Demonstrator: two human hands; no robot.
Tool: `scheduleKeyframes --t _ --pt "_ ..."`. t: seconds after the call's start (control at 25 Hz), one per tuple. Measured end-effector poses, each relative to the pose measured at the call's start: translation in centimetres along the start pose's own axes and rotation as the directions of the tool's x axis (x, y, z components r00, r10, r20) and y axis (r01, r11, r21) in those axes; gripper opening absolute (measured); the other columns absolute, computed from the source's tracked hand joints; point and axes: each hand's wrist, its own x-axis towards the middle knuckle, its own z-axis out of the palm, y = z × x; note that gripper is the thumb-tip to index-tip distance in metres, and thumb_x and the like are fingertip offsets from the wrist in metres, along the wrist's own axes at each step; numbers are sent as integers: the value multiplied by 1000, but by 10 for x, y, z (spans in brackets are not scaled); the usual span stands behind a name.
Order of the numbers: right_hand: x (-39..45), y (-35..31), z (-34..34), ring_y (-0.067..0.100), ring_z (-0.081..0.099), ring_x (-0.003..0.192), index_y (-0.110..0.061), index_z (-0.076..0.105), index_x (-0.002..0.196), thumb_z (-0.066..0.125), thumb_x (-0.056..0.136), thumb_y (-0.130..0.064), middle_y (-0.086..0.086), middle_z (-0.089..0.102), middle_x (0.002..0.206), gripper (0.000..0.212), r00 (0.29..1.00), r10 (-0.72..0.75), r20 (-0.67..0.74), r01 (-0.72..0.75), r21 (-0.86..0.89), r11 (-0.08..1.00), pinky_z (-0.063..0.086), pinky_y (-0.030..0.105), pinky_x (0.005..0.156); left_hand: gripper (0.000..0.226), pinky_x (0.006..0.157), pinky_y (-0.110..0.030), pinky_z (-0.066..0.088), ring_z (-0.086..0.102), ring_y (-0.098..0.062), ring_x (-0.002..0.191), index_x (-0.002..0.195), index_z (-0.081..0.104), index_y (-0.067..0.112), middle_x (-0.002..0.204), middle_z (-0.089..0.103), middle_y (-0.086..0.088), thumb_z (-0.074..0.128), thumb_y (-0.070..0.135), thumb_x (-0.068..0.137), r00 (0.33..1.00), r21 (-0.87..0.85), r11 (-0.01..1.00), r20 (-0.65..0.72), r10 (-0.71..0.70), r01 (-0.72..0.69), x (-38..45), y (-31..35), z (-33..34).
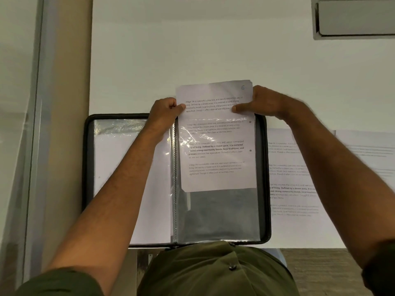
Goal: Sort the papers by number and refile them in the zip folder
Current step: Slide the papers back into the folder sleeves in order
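So a printed sheet marked 6 in its top right corner is pinched at both upper edges, thumb on the front each side, by the left hand and the right hand, and it's seen partway down inside a clear sleeve on the right half of the open black zip folder lying flat on the white table. More printed papers are spread on the table just right of the folder, and another sheet is already tucked into the left-hand sleeve
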Motion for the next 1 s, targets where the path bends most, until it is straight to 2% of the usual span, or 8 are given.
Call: scheduleKeyframes --t 0.16,0.24,0.36,0.44,0.52,0.72,0.92,1.0 --pt "5 -5 1 13 73 90 -12 77 105 73 98 -30 8 78 106 20 976 -98 -193 123 120 985 59 35 87 31 66 -30 46 54 -17 69 90 66 -4 81 63 -17 71 26 95 996 133 991 92 -2 -10 4 -6 -3" --pt "8 -6 -1 10 71 90 -14 79 103 70 99 -27 5 78 103 16 981 -111 -161 117 32 993 58 38 91 31 71 -34 50 57 -19 76 99 68 -4 89 67 -18 70 27 96 995 138 990 99 -9 -5 5 -7 -3" --pt "11 -7 -5 9 67 86 -19 80 98 73 97 -26 4 79 98 10 995 -88 -36 82 -139 987 56 40 94 15 62 -24 45 50 -13 67 91 66 9 81 56 -7 68 23 97 998 36 999 56 10 -12 2 -1 -2" --pt "12 -10 -5 7 65 80 -24 80 94 75 95 -25 -6 78 88 5 998 -51 38 57 -194 979 55 37 93 6 71 -24 48 56 -12 75 96 72 15 87 63 -6 68 19 97 999 -13 1000 30 27 -27 2 -1 0" --pt "15 -15 -2 4 63 75 -29 78 91 77 93 -26 -18 72 73 4 998 -37 55 50 -261 964 52 33 90 6 75 -28 48 57 -11 77 95 74 18 88 65 -3 68 20 96 999 30 999 32 36 -37 1 -4 -1" --pt "21 -25 6 4 61 70 -25 79 93 79 91 -24 -8 70 73 3 992 -65 104 93 -287 953 52 32 86 10 100 -45 51 64 -10 93 90 74 28 93 71 14 65 28 92 983 252 960 162 86 -125 0 -4 -5" --pt "23 -36 11 5 67 93 -39 79 81 82 87 -29 -32 71 75 13 981 44 189 48 -457 888 52 33 97 16 102 -57 47 57 -2 79 84 75 36 85 67 13 64 46 78 970 267 945 201 136 -188 -2 -9 -5" --pt "24 -38 15 7 67 101 -41 81 78 80 86 -29 -30 74 86 15 976 90 198 26 -518 855 53 36 100 20 99 -58 47 57 -5 79 82 75 39 87 67 10 71 55 72 961 294 929 227 158 -222 -1 -13 -6"
